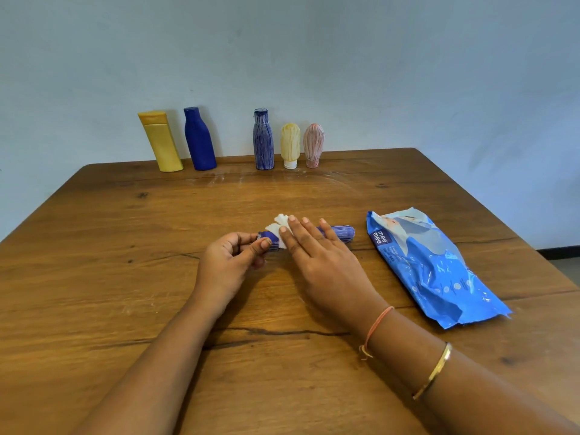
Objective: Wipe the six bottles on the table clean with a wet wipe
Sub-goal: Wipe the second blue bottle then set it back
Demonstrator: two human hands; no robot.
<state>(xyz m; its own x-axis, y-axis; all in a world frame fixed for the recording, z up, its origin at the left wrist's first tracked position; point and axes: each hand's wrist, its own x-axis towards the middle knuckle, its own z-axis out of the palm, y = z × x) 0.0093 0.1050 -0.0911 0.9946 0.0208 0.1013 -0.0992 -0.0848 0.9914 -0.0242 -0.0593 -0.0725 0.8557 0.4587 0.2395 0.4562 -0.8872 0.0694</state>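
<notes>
Bottle (342, 232) lies on its side — L hand (229, 262) pinches cap end, R hand (317, 255) flat, pressing wipe (275, 229) onto it.

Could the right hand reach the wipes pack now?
Probably yes. The pack lies flat just right of the right hand, with only bare table between. That hand's straight fingers press the wipe on the lying bottle, so it must lift off first.

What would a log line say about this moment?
step: wiping | left hand: pinches one end of lying blue bottle | right hand: flat fingers press wet wipe on it | wipes pack: beside it
</notes>
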